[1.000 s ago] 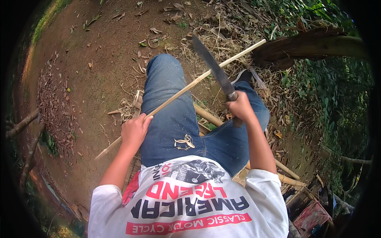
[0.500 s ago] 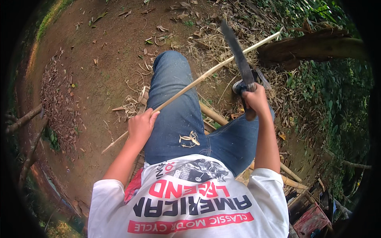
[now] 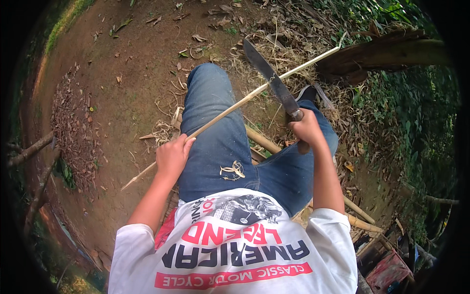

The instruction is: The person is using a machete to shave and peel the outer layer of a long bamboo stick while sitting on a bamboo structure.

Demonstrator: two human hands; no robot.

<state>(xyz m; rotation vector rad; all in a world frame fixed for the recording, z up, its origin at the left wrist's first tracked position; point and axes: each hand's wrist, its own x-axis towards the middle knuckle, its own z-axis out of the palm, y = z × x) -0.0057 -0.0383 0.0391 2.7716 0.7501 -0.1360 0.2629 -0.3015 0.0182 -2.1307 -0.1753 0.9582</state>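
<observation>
at the outer edge of the left jeans leg [image 3: 215, 152], the left hand [image 3: 171, 156] lies back uppermost, fingers wrapped around a pale slender stick [image 3: 226, 112] slanting over that leg; the right hand [image 3: 307, 128], reaching forward, has its fingers clenched on a machete [image 3: 263, 67] crossing the stick.

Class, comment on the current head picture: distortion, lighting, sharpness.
Head view: black fisheye corners surround a rounded scene; same view: daylight looks soft, but foliage at right falls into shade; same view: machete and wooden strip look fairly crisp, while the lower-left rim is blurred.
</observation>
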